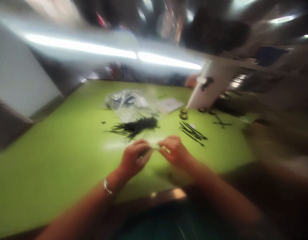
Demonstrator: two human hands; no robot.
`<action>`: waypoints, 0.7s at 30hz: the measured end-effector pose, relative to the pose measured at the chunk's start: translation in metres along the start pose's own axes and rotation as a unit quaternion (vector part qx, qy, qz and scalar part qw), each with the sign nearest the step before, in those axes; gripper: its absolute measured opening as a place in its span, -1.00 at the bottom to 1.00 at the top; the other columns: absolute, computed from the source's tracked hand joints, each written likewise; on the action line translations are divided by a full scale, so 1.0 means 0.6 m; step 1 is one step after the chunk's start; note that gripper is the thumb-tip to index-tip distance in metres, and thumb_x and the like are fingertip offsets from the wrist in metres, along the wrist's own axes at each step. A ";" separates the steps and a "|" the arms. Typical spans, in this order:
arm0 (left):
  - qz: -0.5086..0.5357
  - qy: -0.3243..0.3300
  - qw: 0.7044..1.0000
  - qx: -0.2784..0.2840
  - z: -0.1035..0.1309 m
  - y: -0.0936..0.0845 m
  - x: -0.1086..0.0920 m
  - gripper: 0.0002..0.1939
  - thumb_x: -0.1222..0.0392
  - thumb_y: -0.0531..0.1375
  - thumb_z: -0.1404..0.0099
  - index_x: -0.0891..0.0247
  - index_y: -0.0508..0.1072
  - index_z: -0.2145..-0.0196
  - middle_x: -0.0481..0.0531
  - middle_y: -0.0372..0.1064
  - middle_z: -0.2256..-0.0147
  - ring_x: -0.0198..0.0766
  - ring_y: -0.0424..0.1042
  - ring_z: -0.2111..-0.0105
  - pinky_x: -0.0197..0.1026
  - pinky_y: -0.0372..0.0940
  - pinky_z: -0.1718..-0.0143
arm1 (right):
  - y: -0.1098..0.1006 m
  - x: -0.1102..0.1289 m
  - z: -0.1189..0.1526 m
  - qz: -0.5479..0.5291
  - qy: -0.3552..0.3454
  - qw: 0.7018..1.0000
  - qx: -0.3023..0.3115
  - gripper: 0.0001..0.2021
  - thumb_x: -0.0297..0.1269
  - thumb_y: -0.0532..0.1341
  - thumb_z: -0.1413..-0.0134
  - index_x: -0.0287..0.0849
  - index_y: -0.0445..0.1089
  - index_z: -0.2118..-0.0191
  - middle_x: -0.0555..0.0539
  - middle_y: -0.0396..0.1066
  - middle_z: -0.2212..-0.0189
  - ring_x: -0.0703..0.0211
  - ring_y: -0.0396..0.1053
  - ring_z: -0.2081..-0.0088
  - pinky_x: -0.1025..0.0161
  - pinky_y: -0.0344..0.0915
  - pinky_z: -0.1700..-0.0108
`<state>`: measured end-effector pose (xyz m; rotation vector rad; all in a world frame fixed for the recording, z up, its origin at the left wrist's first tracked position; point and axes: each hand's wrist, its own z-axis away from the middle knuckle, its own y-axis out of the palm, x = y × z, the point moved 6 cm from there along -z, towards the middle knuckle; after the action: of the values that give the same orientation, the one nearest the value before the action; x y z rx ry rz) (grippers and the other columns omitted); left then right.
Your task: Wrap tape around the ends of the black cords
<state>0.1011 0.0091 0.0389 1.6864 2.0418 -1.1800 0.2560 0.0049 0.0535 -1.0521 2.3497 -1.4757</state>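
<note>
Over the green tabletop (76, 156), my left hand (137, 156) and my right hand (174, 149) are close together with fingers pinched. A small thin piece spans the gap between their fingertips, too blurred to identify. Just beyond my left hand lies a tangled pile of black strips (139, 126). Several black looped strips (192, 133) rest to the right, beyond my right hand.
Behind the pile sits a clear plastic bag (126, 100) with dark contents. A white sheet (171, 104), black-and-yellow rolls (183, 114) and a white upright panel (210, 83) stand farther back. Crossed black strips (222, 123) lie at the right.
</note>
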 end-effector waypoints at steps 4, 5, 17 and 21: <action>-0.059 0.080 0.995 0.011 0.005 0.003 -0.016 -0.85 0.38 0.22 -0.20 0.22 0.52 0.28 0.06 0.46 0.30 -0.27 0.44 0.33 -0.25 0.35 0.26 | 0.019 -0.002 -0.009 -0.090 0.047 0.980 0.171 -0.75 -0.32 0.12 -0.23 -0.19 0.42 0.45 0.02 0.40 0.53 0.28 0.23 0.45 0.29 0.10 0.32; -0.062 0.090 0.994 0.003 0.005 0.002 -0.017 -0.84 0.39 0.22 -0.20 0.22 0.51 0.26 0.06 0.46 0.29 -0.27 0.44 0.33 -0.25 0.35 0.26 | 0.019 -0.004 -0.009 -0.125 0.067 0.973 0.181 -0.76 -0.33 0.11 -0.23 -0.20 0.43 0.44 0.04 0.39 0.53 0.31 0.22 0.47 0.33 0.10 0.36; 0.263 -0.323 0.895 0.157 0.026 0.039 0.066 -0.72 -0.02 0.26 -0.19 0.27 0.51 0.30 -0.03 0.34 0.54 -0.32 0.32 0.55 -0.33 0.23 0.56 | -0.013 0.023 0.017 0.184 -0.197 0.958 -0.096 -0.87 -0.44 0.09 -0.20 -0.18 0.38 0.29 0.05 0.25 0.58 0.20 0.14 0.34 0.17 0.05 0.10; 0.222 -0.353 0.897 0.144 0.042 0.040 0.098 -0.68 -0.06 0.26 -0.18 0.25 0.50 0.26 -0.01 0.41 0.51 -0.24 0.41 0.52 -0.30 0.31 0.55 | 0.002 0.021 0.010 0.193 -0.187 0.959 -0.090 -0.90 -0.39 0.12 -0.20 -0.13 0.38 0.31 0.07 0.30 0.56 0.21 0.18 0.30 0.17 0.03 0.05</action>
<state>0.0976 0.0333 -0.0252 1.4113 1.0268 -1.6488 0.2493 -0.0072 0.0524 -0.7644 2.2703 -0.8564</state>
